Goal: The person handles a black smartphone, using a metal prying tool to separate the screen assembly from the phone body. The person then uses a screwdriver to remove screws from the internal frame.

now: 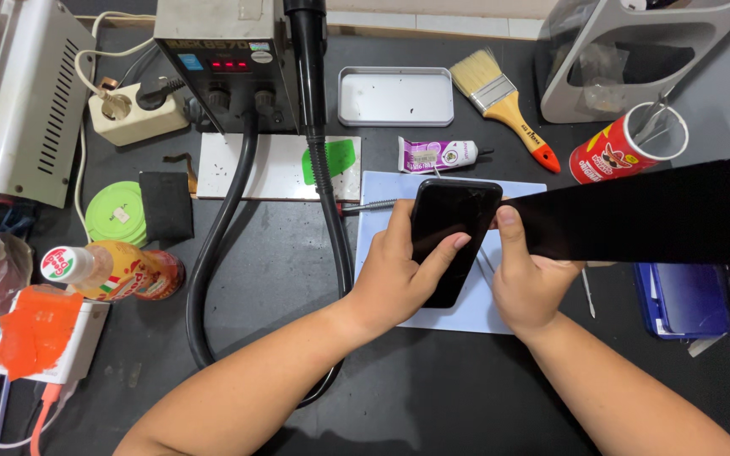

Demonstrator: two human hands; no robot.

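**Holding the phone still with 2 hands**

The left hand (399,279) is wrapping its fingers around the flat black glass phone (452,241), over the pale blue work mat (382,198). The right hand (524,283) is pinching the phone's right edge, thumb on top. Gripping by the edges seems best, so it is not slipping

A black slab-shaped phone with a dark glass screen (452,232) stands tilted at the centre, gripped from the left by the left hand (394,274) and from the right by the right hand (527,283). Far left of centre, a small red-lit display (230,64) glows on a grey box. A white and purple tube (435,155) lies just beyond the phone. At far right stands a red cylindrical can (614,154); at near left lies a yellow bottle with a red label (124,272)
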